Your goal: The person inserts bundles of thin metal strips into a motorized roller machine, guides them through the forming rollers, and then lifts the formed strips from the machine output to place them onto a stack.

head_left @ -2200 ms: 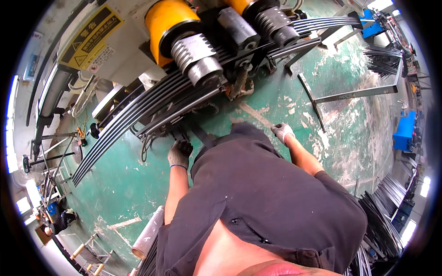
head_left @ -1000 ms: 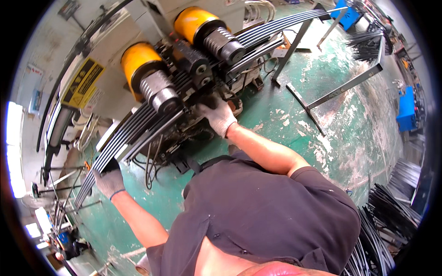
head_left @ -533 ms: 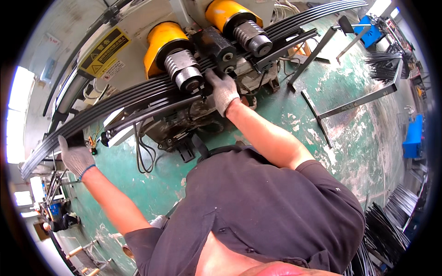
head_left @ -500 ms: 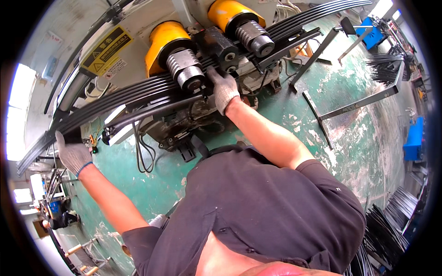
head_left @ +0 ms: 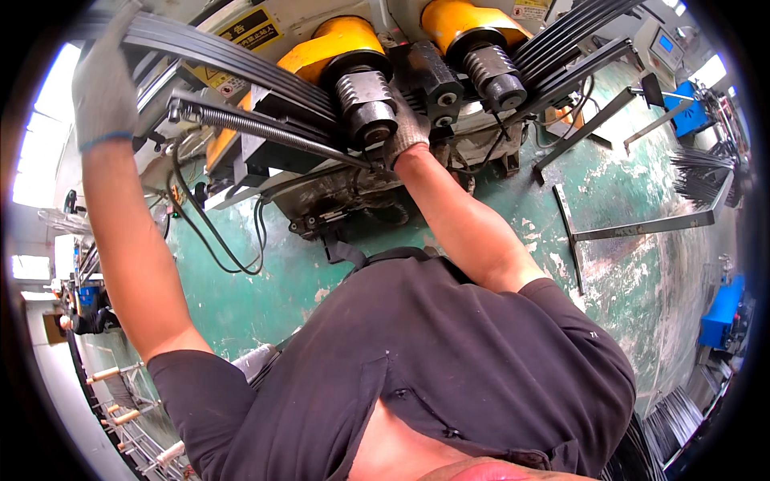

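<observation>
A bundle of long, flat dark strips [head_left: 233, 62] runs across the machine, behind its grooved rollers. My left hand [head_left: 106, 92], in a pale knit glove, is raised at the bundle's left part. Its thumb side lies across the strips and the other fingers are mostly hidden, closed round them. My right hand [head_left: 411, 128], gloved too, reaches between the left grooved roller [head_left: 367, 108] and a black block [head_left: 429, 76]. Its fingertips are hidden there, and what they touch cannot be made out. The right grooved roller [head_left: 493, 76] stands beyond the block.
Yellow housings [head_left: 341, 40] sit behind the rollers. A long spring rod [head_left: 257, 126] juts out to the left, with black cables [head_left: 210, 244] hanging below. At right are a metal floor frame [head_left: 642, 230], a control screen [head_left: 664, 46] and dark strip stacks [head_left: 706, 172]. Another person [head_left: 92, 321] is far left.
My left hand has risen, lifting the left part of the strips up and away. My right hand remains beside the left roller, its fingers further in. The view has shifted left.
</observation>
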The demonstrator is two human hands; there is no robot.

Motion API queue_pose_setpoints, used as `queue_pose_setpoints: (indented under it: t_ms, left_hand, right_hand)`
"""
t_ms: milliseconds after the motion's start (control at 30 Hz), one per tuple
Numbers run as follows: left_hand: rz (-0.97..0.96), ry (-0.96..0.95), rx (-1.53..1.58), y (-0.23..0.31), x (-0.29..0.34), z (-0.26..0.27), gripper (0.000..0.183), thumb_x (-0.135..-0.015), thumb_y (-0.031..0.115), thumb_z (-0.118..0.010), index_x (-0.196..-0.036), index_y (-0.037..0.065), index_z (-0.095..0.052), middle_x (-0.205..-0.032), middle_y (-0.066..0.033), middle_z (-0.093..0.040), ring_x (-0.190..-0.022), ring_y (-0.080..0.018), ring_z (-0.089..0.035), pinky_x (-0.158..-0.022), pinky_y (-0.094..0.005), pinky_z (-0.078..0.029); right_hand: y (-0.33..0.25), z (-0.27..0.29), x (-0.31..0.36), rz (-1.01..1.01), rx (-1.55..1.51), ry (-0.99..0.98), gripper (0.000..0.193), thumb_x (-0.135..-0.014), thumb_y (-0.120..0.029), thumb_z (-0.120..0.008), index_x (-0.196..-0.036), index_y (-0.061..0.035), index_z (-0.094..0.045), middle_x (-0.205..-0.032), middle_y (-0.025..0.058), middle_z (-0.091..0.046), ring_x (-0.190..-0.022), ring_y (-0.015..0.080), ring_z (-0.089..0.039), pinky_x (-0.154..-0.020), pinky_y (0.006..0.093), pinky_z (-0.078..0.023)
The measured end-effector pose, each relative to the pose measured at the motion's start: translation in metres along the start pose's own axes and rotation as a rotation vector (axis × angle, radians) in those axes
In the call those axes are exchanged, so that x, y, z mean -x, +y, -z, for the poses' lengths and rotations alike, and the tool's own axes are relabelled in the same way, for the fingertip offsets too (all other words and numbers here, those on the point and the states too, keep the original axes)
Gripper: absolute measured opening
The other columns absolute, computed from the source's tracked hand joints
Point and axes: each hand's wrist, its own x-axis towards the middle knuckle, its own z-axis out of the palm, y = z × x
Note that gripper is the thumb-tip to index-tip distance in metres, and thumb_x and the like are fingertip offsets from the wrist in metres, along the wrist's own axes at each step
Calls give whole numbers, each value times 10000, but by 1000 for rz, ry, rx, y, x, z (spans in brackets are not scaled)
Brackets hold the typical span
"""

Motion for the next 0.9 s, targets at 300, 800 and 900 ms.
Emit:
queue_pose_setpoints:
  t_ms: [300, 800, 900]
  left_hand:
    - [9, -50, 412, 164, -64, -3, 206, -941, 173, -632, -927, -6, -735, -809, -82, -718, -760, -186, -683, -715, -311, -550]
    - [26, -184, 520, 183, -83, -7, 170, -912, 134, -618, -921, 34, -755, -723, -69, -677, -699, -163, -668, -651, -321, -529]
    - [125, -83, 730, 195, -81, 1, 216, -933, 184, -624, -910, 6, -744, -766, -67, -694, -735, -168, -682, -678, -311, -538]
  right_hand:
    - [23, 32, -37, 101, 112, -102, 402, -976, -307, -674, -1211, 17, -638, -1086, 64, -707, -889, 183, -696, -785, 317, -561]
    - [40, 39, -60, 52, -37, -60, 544, -891, -234, -786, -1282, 87, -584, -1184, 112, -680, -947, 215, -692, -828, 360, -557]
    - [39, 37, -55, 35, -5, -60, 543, -890, -246, -788, -1271, 89, -592, -1187, 113, -681, -951, 213, -692, -832, 357, -555]
